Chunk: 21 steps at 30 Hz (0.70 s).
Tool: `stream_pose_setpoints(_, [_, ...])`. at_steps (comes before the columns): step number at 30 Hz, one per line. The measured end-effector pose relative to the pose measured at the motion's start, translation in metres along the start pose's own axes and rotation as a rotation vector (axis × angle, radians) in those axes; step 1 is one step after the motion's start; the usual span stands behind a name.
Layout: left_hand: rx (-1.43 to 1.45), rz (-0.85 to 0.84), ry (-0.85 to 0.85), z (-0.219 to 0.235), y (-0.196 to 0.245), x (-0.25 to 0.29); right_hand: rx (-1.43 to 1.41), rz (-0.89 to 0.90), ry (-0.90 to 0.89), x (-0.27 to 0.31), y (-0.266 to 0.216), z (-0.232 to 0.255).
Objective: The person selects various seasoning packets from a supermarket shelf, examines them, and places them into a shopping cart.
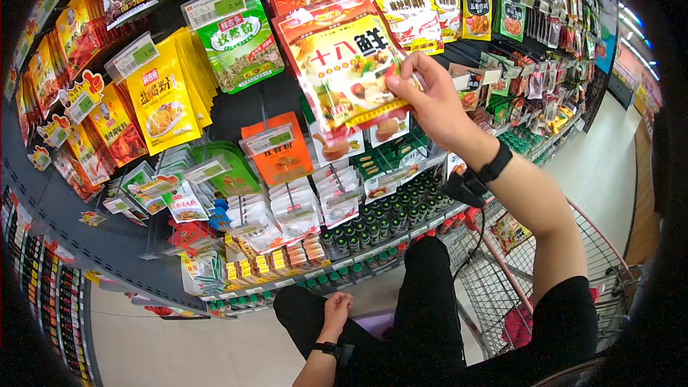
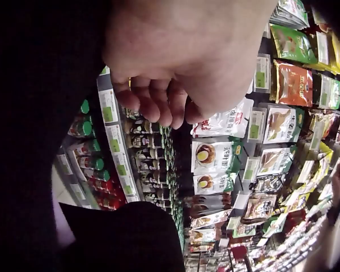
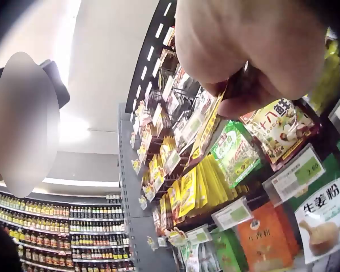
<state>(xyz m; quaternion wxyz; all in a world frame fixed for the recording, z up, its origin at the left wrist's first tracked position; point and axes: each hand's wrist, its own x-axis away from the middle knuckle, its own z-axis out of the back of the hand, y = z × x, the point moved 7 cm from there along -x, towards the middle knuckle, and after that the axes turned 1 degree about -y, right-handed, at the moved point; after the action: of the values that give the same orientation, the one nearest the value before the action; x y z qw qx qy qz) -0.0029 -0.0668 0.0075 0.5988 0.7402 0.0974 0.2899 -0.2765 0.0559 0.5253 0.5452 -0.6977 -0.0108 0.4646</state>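
Packet [image 1: 345, 64] is pinched by the right hand [image 1: 435, 100], left hand [image 1: 335, 317] well apart.

Shelf [image 1: 358, 256], small dark bottles [image 1: 383, 225], yellow boxes [image 1: 262, 266]

You have a green packet [image 1: 240, 49] hanging just right of some yellow packets [image 1: 163, 100], an orange packet [image 1: 278, 161] lower down, small bottles [image 1: 383, 223] beneath, and a wire shopping cart [image 1: 600, 239] at your right.

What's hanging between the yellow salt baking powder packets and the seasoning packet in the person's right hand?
In the head view, a green cumin powder packet hangs between the salt baking powder packets and the held seasoning packet.
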Motion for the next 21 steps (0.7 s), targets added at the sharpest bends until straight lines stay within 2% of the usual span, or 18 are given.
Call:
stream_pose_setpoints(2, [-0.008,-0.003,-0.013,0.0,-0.003,-0.002,-0.121,-0.11,-0.044,0.025,-0.001,-0.009])
stream_pose_setpoints(3, [-0.006,-0.012,-0.004,0.0,0.0,0.001,-0.089,-0.067,-0.081,0.037,0.002,-0.009])
stream_pose_setpoints(5, [-0.001,-0.026,0.014,-0.002,0.013,0.006,0.043,-0.122,-0.124,0.068,0.019,-0.006])
stream_pose_setpoints(7, [0.092,-0.061,-0.026,0.0,0.015,0.008,-0.084,-0.292,-0.177,0.108,0.026,-0.019])
stream_pose_setpoints(9, [0.116,-0.128,-0.105,-0.009,0.051,0.025,0.121,-0.224,-0.276,0.148,0.05,-0.025])
stream_pose_setpoints(11, [0.352,-0.407,-0.324,-0.025,0.088,0.041,0.095,-0.272,-0.409,0.188,0.069,-0.049])
stream_pose_setpoints(12, [0.417,-0.417,-0.319,-0.033,0.107,0.049,0.104,-0.351,-0.46,0.206,0.085,-0.059])
stream_pose_setpoints(13, [0.501,-0.325,-0.297,-0.039,0.111,0.052,0.108,-0.468,-0.532,0.234,0.114,-0.065])
stream_pose_setpoints(14, [0.591,-0.235,-0.267,-0.045,0.116,0.055,0.004,-0.677,-0.588,0.256,0.13,-0.074])
stream_pose_setpoints(15, [0.694,-0.062,-0.232,-0.048,0.109,0.054,-0.097,-0.872,-0.638,0.271,0.144,-0.08])
stream_pose_setpoints(17, [0.595,0.202,-0.161,-0.053,0.102,0.059,-0.282,-1.192,-0.65,0.293,0.165,-0.079])
stream_pose_setpoints(18, [0.841,0.308,-0.193,-0.056,0.09,0.062,-0.301,-1.257,-0.651,0.296,0.169,-0.077])
stream_pose_setpoints(19, [0.795,0.321,-0.196,-0.056,0.08,0.064,-0.318,-1.32,-0.646,0.3,0.172,-0.075])
stream_pose_setpoints(21, [0.697,0.348,-0.22,-0.062,0.071,0.07,-0.292,-1.311,-0.715,0.309,0.18,-0.074])
